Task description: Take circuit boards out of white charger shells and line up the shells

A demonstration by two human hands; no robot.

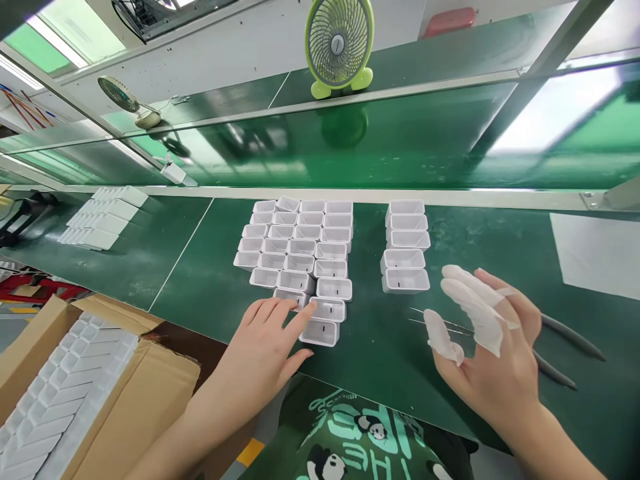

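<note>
Small white open boxes (301, 247) stand in rows on the green table, and my left hand (274, 333) rests with spread fingers on the near ones, its fingertips at a box (328, 309) near the front. Right of these rows is a single column of white boxes (406, 240). My right hand (487, 333), with white covers on its thumb and two fingers, hovers over the table to the right of that column. Its fingers are apart. Under it lies a tool with dark grey handles (575, 339) and thin metal tips, partly hidden by the hand.
A cardboard box (145, 393) full of white pieces stands at the lower left. More white boxes (107, 217) lie stacked at the far left. A white sheet (597, 253) lies at the right. A green fan (339, 47) stands on the shelf above.
</note>
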